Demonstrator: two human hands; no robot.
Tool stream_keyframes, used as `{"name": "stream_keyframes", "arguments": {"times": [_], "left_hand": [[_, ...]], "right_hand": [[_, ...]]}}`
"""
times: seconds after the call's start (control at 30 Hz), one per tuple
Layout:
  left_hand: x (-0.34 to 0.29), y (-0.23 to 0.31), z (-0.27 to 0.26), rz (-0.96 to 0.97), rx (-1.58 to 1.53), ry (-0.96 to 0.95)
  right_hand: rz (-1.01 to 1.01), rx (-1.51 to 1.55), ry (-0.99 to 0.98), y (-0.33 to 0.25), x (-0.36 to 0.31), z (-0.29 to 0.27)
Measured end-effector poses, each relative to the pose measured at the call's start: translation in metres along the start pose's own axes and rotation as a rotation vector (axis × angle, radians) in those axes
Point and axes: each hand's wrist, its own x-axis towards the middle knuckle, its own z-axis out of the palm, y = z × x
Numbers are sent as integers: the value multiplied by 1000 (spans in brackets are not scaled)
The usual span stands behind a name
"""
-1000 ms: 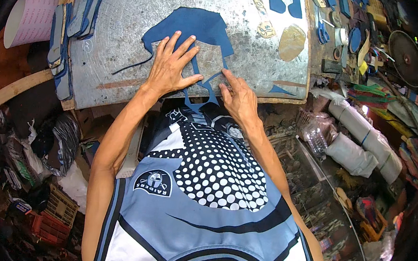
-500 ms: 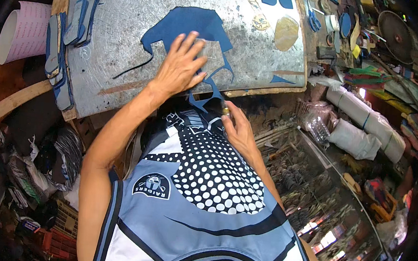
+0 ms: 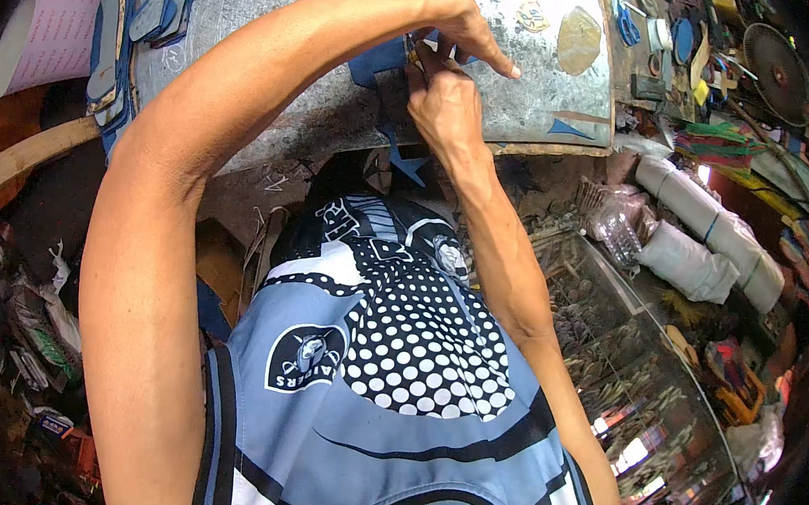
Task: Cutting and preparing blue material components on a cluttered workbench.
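Note:
A cut blue sheet (image 3: 375,65) lies on the scratched metal tabletop (image 3: 292,113), partly hidden under my left arm. Its narrow offcut strip (image 3: 406,164) hangs over the near edge. Stretched across to the right, my left hand (image 3: 452,14) rests over the sheet, at least one finger extended and the others partly hidden. Just below it, my right hand (image 3: 448,102) is closed around a small tool with a brass-coloured part (image 3: 411,49); its blade or tip is hidden. The two hands are close together.
Blue cut pieces (image 3: 162,0) are stacked at the table's left, beside a rolled pink-white sheet (image 3: 48,39). A tan template (image 3: 579,41) and a blue scrap (image 3: 574,128) lie right. Blue scissors (image 3: 628,26) sit among tools beyond. Wrapped rolls (image 3: 697,206) stand at right.
My right hand has risen from below the table edge onto the sheet. My left hand has moved up and right, its arm now crossing over the table. My view has shifted slightly.

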Motion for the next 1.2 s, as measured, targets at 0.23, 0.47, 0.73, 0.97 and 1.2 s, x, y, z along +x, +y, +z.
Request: {"name": "stream_keyframes", "arguments": {"times": [0.23,0.47,0.73,0.97,1.2], "left_hand": [[6,3,-1,-67,-515,28],[33,9,5,-349,-1521,2],[57,16,8,-688,-2670,-50],[40,8,-15,-843,-2974,-182],[55,39,-53,-1153,-2297,-88]], "right_hand": [[-73,-75,10,4,6,9],[-120,-141,39,-2,11,8],[-76,-144,-54,-7,10,6],[-25,-112,-163,-2,-7,-8],[-40,-83,-124,-7,-40,-30]]}}
